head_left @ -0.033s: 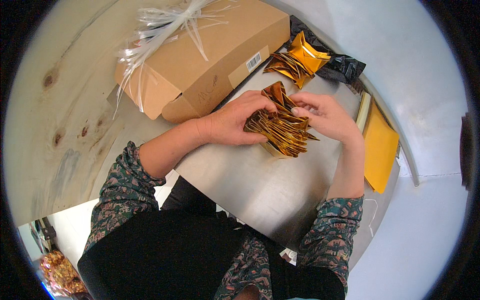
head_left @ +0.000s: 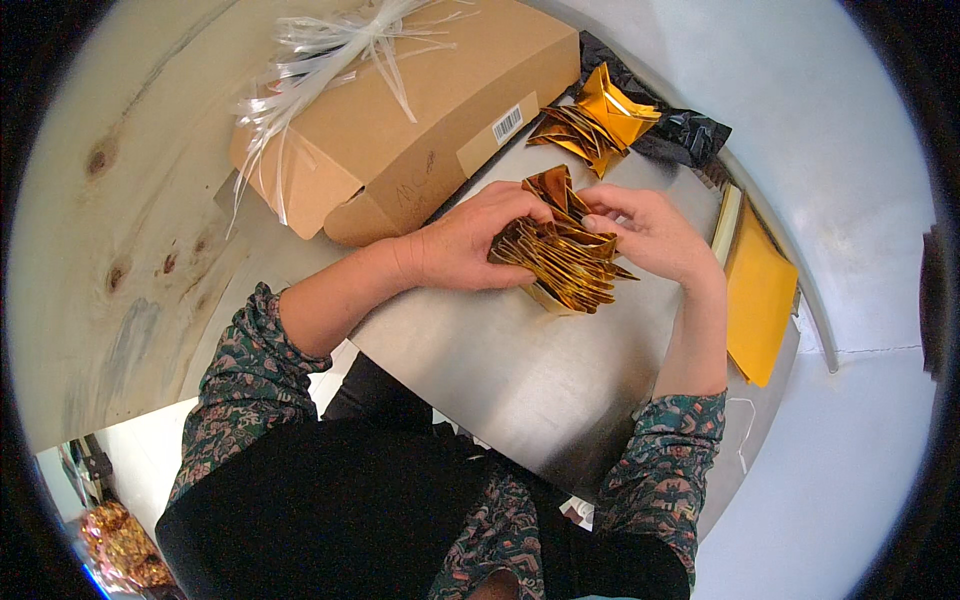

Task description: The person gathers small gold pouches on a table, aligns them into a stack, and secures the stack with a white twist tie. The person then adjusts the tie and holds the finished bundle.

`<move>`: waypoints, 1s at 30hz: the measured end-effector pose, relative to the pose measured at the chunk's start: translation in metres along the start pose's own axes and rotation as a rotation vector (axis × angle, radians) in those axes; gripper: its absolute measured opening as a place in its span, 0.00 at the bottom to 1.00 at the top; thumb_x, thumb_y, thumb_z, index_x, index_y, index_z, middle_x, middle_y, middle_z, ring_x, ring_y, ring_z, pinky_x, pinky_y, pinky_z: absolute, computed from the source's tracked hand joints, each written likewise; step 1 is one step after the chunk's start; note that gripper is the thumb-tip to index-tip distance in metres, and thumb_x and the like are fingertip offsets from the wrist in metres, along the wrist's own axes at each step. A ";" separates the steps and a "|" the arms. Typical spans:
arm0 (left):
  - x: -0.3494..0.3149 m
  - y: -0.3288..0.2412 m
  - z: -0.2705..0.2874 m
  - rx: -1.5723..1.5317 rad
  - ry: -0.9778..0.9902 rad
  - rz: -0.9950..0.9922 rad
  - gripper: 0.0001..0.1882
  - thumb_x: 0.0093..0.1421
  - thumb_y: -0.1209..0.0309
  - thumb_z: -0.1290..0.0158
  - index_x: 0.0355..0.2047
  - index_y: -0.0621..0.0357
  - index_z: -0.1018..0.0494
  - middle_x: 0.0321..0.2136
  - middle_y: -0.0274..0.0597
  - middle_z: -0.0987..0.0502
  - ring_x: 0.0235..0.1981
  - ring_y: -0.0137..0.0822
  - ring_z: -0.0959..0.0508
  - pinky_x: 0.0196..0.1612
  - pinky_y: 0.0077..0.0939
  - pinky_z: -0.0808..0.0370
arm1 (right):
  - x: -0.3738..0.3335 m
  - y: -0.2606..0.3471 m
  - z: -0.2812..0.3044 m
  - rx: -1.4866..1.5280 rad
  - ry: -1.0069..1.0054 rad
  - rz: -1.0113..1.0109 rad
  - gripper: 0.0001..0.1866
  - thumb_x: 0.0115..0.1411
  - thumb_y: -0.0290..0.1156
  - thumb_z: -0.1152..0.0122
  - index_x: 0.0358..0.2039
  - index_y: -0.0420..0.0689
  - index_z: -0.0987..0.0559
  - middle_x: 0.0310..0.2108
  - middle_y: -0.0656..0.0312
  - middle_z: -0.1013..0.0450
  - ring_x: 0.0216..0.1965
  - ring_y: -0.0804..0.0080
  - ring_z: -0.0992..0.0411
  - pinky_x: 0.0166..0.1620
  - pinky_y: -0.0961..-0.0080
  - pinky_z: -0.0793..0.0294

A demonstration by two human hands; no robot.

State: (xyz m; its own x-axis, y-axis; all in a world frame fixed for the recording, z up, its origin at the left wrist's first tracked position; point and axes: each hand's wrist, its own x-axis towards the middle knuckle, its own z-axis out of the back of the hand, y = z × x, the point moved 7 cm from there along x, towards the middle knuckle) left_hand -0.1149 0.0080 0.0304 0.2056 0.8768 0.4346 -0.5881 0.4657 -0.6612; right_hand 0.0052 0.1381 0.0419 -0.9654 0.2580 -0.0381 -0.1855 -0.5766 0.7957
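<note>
Our left hand (head_left: 465,240) grips the gold foil stack (head_left: 570,268); our right hand (head_left: 655,232) touches its folds, can't tell if pinching.

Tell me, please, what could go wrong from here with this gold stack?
The left hand holds the fanned gold stack by one side, so its layers might slip apart. The right hand is at its upper folds; a hard pinch could crease them. Loose white strips overhang the cardboard box and might slide off.

L hand (head_left: 465,240) partly hid. by gold stack (head_left: 565,265); box (head_left: 465,85) cut off @ top.
</note>
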 end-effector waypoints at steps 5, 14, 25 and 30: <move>-0.003 0.008 0.000 -0.011 -0.009 0.130 0.27 0.49 0.69 0.34 0.49 0.56 0.31 0.45 0.44 0.27 0.50 0.45 0.27 0.56 0.36 0.32 | -0.002 -0.003 0.005 0.050 -0.030 -0.134 0.18 0.66 0.40 0.42 0.47 0.38 0.22 0.32 0.58 0.23 0.37 0.74 0.27 0.44 0.73 0.27; -0.004 0.009 0.001 0.068 -0.077 0.130 0.30 0.48 0.66 0.32 0.51 0.55 0.31 0.47 0.45 0.27 0.52 0.45 0.28 0.58 0.37 0.33 | -0.010 0.038 -0.016 -0.198 0.073 0.067 0.37 0.46 0.49 0.26 0.52 0.39 0.25 0.42 0.48 0.22 0.44 0.57 0.23 0.49 0.68 0.25; -0.010 0.021 0.004 -0.249 -0.315 0.379 0.59 0.45 0.60 0.26 0.70 0.58 0.52 0.65 0.54 0.43 0.64 0.48 0.36 0.67 0.39 0.38 | -0.021 0.031 -0.021 -0.271 0.007 -0.182 0.30 0.50 0.34 0.34 0.54 0.36 0.28 0.39 0.46 0.22 0.38 0.56 0.22 0.44 0.68 0.24; -0.005 0.026 -0.016 -0.233 -0.384 0.451 0.49 0.52 0.57 0.31 0.65 0.62 0.47 0.55 0.52 0.32 0.56 0.39 0.28 0.59 0.31 0.31 | -0.026 0.037 -0.031 -0.272 -0.220 -0.144 0.27 0.51 0.36 0.38 0.51 0.39 0.28 0.40 0.41 0.23 0.43 0.44 0.24 0.47 0.58 0.24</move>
State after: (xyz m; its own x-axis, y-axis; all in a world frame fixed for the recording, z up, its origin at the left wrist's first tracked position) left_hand -0.1184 0.0178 0.0018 -0.3429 0.9076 0.2421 -0.3573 0.1123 -0.9272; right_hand 0.0178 0.0865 0.0535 -0.8691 0.4943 0.0166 -0.3865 -0.6997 0.6009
